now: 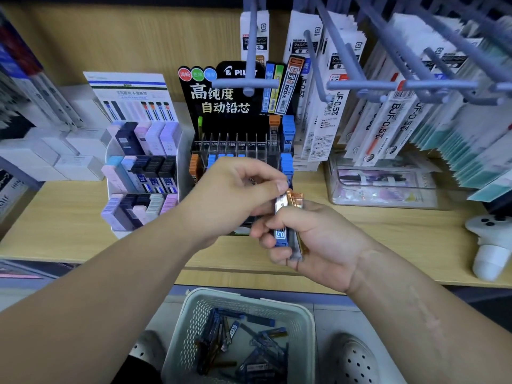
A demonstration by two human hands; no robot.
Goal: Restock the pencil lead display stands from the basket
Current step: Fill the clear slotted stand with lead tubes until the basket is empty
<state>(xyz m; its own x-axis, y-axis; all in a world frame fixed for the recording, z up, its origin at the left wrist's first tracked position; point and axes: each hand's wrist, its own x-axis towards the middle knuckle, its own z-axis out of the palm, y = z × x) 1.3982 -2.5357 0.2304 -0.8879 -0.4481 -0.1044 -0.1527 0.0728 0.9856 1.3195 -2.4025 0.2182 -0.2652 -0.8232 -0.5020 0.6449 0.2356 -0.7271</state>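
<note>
My right hand grips a small bunch of pencil lead cases, one with a blue 0.7 label and others capped orange. My left hand pinches the top of that bunch with thumb and fingertips, in front of the black Pilot display stand. The stand's clear slots hold a few blue and orange cases at its sides and lower row. A white perforated basket sits on the floor below, with several blue lead cases lying loose inside.
A second tiered stand with pastel and dark lead cases is on the wooden shelf to the left. Hanging refill packs on grey pegs crowd the upper right. A clear box and a white controller sit at right.
</note>
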